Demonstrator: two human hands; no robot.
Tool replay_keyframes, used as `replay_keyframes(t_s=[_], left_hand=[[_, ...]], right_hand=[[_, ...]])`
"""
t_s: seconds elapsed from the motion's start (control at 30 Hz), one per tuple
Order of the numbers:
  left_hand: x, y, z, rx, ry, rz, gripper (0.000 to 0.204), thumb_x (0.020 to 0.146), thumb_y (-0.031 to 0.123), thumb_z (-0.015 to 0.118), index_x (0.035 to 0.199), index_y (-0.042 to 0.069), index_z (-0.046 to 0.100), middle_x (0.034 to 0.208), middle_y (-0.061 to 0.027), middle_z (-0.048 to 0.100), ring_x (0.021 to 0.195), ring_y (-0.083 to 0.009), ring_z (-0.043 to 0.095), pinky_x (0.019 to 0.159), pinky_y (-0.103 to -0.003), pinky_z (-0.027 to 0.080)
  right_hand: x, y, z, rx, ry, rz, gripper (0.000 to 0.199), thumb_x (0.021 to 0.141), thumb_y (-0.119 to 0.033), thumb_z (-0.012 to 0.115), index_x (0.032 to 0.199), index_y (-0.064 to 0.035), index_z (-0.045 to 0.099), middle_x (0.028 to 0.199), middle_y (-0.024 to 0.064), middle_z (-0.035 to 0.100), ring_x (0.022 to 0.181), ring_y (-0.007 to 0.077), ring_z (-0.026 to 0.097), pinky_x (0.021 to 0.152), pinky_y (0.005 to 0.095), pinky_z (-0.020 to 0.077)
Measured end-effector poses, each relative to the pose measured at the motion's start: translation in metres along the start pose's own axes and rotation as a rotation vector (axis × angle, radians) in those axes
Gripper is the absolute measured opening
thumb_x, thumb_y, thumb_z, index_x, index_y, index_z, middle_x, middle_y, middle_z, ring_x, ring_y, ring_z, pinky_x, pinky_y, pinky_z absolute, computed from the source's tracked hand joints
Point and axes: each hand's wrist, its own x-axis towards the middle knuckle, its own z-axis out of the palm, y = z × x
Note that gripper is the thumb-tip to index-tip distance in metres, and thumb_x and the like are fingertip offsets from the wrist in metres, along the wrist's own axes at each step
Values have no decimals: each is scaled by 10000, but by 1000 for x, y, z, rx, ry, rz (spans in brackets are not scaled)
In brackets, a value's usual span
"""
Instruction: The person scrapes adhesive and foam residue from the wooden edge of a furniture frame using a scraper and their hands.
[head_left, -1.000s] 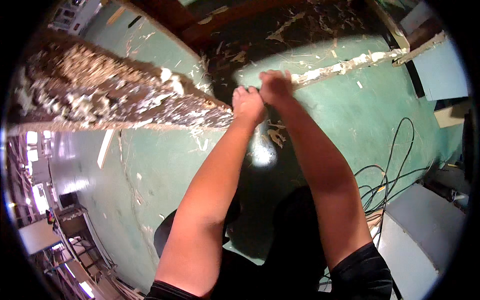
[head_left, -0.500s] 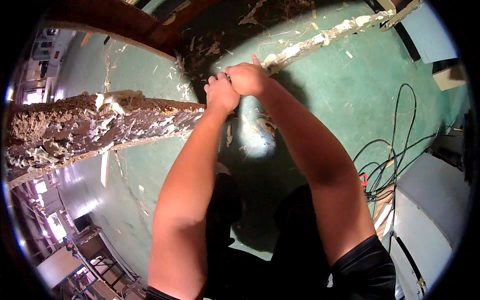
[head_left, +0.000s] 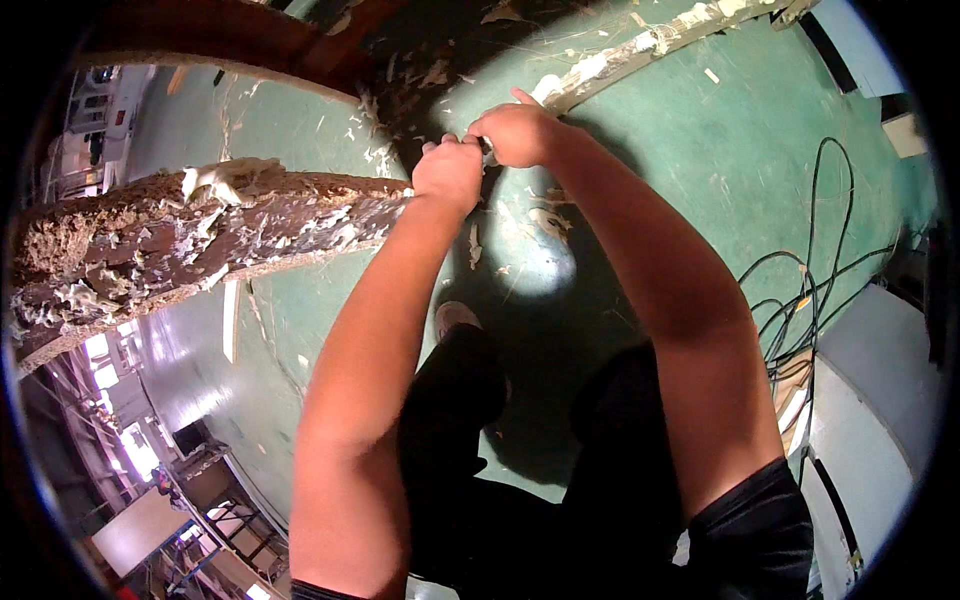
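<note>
left hand [head_left: 447, 172]: closed fist on the near end of the crusted brown beam [head_left: 200, 240].
right hand [head_left: 515, 132]: closed on a small, hidden tool beside it.
change: beam has swung lower and leftward; scraping goes on.
floor [head_left: 700, 150]: green, littered with flakes.

- Both forearms are bare from wrist to above the elbow; nothing is worn on either wrist.
- The left hand [head_left: 447, 172] and the right hand [head_left: 517, 132] are bare, with no gloves and no rings to be seen.
- A short black sleeve [head_left: 755, 520] covers the right upper arm.
- Black trousers [head_left: 460, 400] cover both legs.
- A light-coloured shoe [head_left: 452, 317] shows at one foot.
</note>
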Motion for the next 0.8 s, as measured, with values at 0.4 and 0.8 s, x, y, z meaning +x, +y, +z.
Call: replay_keyframes(t_s=[0.4,0.8], left_hand=[[-90,72,9,-291,-286,294,143,935,222,609,1014,128,683,939,-150,724,887,-385,725,723,-496,584],[-52,22,14,-223,58,196,368,902,313,681,1044,-27,673,1138,-228,664,1075,-380,671,946,-471,550]], right_hand=[[-13,5,43,-177,409,-134,225,847,-154,695,1070,-173,668,1098,-9,676,1177,217,611,1169,581,339],[-6,-1,56,-164,591,-195,184,854,-141,595,1023,-180,655,1034,21,647,1125,230,623,1137,601,350]])
